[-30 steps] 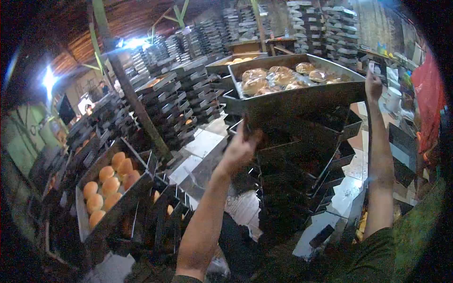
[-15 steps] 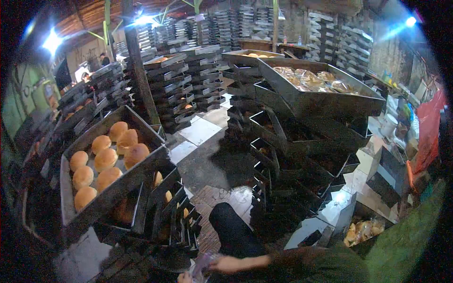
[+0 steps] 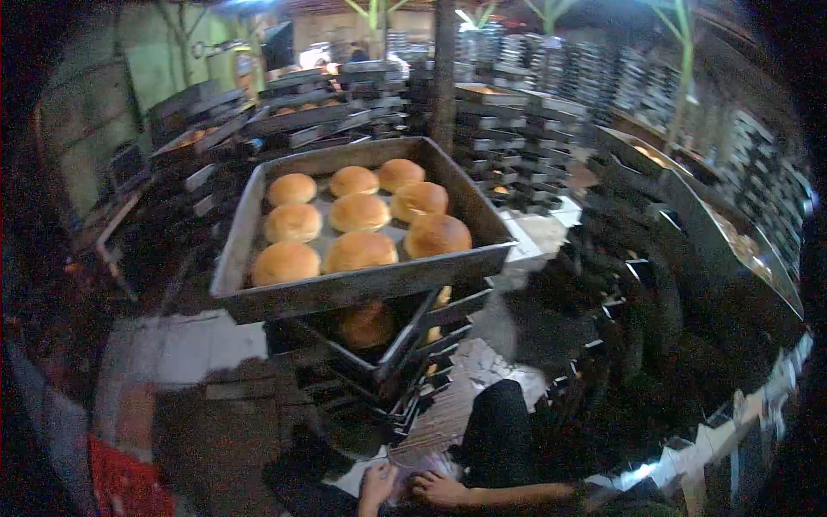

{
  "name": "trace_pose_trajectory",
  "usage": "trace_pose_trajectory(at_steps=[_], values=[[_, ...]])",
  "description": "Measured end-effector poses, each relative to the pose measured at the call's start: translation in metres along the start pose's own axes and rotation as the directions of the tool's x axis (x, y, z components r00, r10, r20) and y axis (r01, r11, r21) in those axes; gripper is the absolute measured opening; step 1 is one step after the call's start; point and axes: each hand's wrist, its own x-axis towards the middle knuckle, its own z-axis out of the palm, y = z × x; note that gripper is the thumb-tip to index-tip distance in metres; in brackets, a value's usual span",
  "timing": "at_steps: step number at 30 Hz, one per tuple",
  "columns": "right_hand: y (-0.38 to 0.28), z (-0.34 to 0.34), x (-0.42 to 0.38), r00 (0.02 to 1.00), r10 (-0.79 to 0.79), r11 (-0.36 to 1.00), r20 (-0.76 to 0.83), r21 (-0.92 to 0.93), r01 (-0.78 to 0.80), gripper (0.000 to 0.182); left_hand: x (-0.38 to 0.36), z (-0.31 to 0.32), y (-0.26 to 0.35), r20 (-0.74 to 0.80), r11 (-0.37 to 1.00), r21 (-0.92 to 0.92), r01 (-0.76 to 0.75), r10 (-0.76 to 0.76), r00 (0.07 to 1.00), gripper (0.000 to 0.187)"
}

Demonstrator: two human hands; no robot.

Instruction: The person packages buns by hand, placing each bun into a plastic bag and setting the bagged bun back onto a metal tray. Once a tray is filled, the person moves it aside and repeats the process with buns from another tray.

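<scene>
Low at the bottom of the head view, my left hand [image 3: 376,486] and my right hand [image 3: 439,489] are close together in front of my knee. Between them is a thin, purplish see-through plastic bag [image 3: 402,488], with the fingers of both hands closed on it. Whether anything is inside the bag, I cannot make out. Beyond my hands, a dark metal tray [image 3: 362,295] tops a stack of trays. Several round, golden-brown bread buns [image 3: 359,212] lie in it in rows, and neither hand touches them.
More buns show in the crosswise trays [image 3: 379,366] below. At right stands another tray stack, its top tray [image 3: 732,226] holding bagged bread. A post [image 3: 443,86] rises behind the buns, before tall tray stacks [image 3: 508,138]. A red crate [image 3: 129,482] is at lower left.
My view has swung left, so the bun tray now sits near the middle. My left hand shows more fully, and both hands remain at the plastic bag.
</scene>
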Motion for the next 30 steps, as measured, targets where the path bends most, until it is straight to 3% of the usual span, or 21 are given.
trace_pose_trajectory(at_steps=[1, 3, 5, 7, 8, 11, 13, 15, 16, 17, 18, 19, 20, 21, 22, 23, 25, 26, 27, 28, 30], values=[[0.002, -0.006, 0.006, 0.999, 0.033, 0.997, 0.008, 0.076, -0.034, 0.039, 0.000, 0.001, -0.006, 0.068, 0.968, 0.207, -0.142, 0.130, 0.989, 0.029], [0.023, -0.027, 0.023, 0.994, 0.103, 0.995, 0.023, 0.011, -0.104, 0.041, -0.003, 0.003, -0.010, 0.048, 0.989, 0.128, -0.080, 0.075, 0.996, 0.029], [0.033, -0.046, 0.037, 0.952, 0.253, 0.966, -0.173, -0.005, -0.257, 0.044, -0.009, 0.003, -0.004, 0.043, 0.999, 0.048, -0.025, 0.023, 0.999, 0.030], [0.046, -0.066, 0.052, 0.990, 0.143, 0.983, 0.021, 0.116, -0.144, 0.045, -0.009, -0.005, 0.006, 0.182, 0.999, 0.036, -0.037, 0.029, 0.983, 0.029], [0.053, -0.076, 0.061, 0.976, 0.055, 0.960, 0.211, 0.259, -0.110, 0.047, -0.003, -0.009, 0.004, 0.299, 0.976, 0.120, 0.181, -0.209, 0.931, 0.028], [0.124, 0.062, 0.092, 0.966, -0.258, 0.951, -0.019, 0.173, 0.258, 0.043, -0.013, -0.019, 0.016, 0.259, 0.991, 0.107, -0.080, 0.050, 0.965, 0.030], [0.121, 0.043, 0.094, 0.942, -0.334, 0.914, 0.019, 0.249, 0.319, 0.037, -0.006, -0.007, 0.007, 0.151, 0.995, 0.082, -0.060, 0.047, 0.987, 0.030], [0.072, -0.054, 0.079, 0.894, -0.015, 0.995, 0.448, 0.094, -0.030, 0.031, -0.010, -0.003, 0.006, 0.047, 0.998, 0.057, -0.022, 0.019, 0.999, 0.032], [0.055, -0.075, 0.064, 0.885, -0.031, 0.994, 0.465, 0.105, -0.020, 0.031, -0.015, -0.006, 0.016, -0.076, 0.976, -0.057, -0.211, 0.206, 0.975, 0.035], [0.041, -0.092, 0.050, 0.961, -0.194, 0.968, 0.197, -0.121, 0.220, 0.029, -0.021, -0.010, 0.025, -0.218, 0.905, -0.139, -0.402, 0.367, 0.904, 0.040], [0.038, -0.094, 0.046, 0.947, -0.312, 0.916, 0.082, -0.239, 0.322, 0.029, -0.024, -0.016, 0.034, -0.224, 0.912, -0.143, -0.385, 0.349, 0.910, 0.040], [0.035, -0.096, 0.041, 0.906, -0.421, 0.846, -0.036, -0.376, 0.378, 0.028, -0.031, -0.022, 0.042, -0.023, 0.936, -0.140, -0.323, 0.323, 0.946, 0.044], [0.034, -0.092, 0.035, 0.944, -0.301, 0.951, -0.135, -0.115, 0.287, 0.026, -0.037, -0.027, 0.048, 0.180, 0.956, -0.129, -0.263, 0.284, 0.942, 0.048], [0.036, -0.093, 0.033, 0.969, -0.153, 0.971, -0.192, 0.153, 0.183, 0.024, -0.039, -0.031, 0.056, 0.174, 0.958, -0.138, -0.252, 0.274, 0.946, 0.048], [0.036, -0.113, 0.034, 0.966, 0.142, 0.850, -0.216, 0.526, -0.008, 0.021, -0.040, -0.033, 0.064, 0.270, 0.921, -0.386, -0.044, 0.158, 0.950, 0.044], [0.024, -0.162, 0.036, 0.903, 0.415, 0.506, -0.108, 0.853, -0.130, 0.017, -0.042, -0.033, 0.066, 0.393, 0.794, -0.579, 0.186, 0.072, 0.917, 0.041], [0.054, -0.177, 0.045, 0.857, 0.480, -0.424, 0.189, 0.905, 0.038, 0.010, -0.037, -0.022, 0.050, 0.269, 0.643, -0.754, 0.136, 0.113, 0.956, 0.035], [0.053, -0.188, 0.041, 0.823, 0.545, 0.218, -0.158, 0.975, 0.043, 0.009, -0.037, -0.025, 0.060, 0.225, 0.439, -0.886, 0.150, 0.123, 0.967, 0.031], [0.044, -0.212, 0.041, 0.792, 0.381, 0.770, -0.478, 0.638, 0.014, 0.009, -0.037, -0.030, 0.066, 0.177, 0.211, -0.966, 0.148, 0.125, 0.976, 0.027], [0.046, -0.211, 0.043, 0.794, 0.379, 0.772, -0.476, 0.636, 0.013, 0.009, -0.031, -0.028, 0.060, 0.206, 0.214, -0.957, 0.196, 0.025, 0.978, 0.020], [0.052, -0.203, 0.046, 0.772, 0.564, 0.470, -0.294, 0.883, -0.007, 0.013, -0.034, -0.039, 0.074, 0.194, 0.193, -0.964, 0.181, 0.049, 0.980, 0.019]])
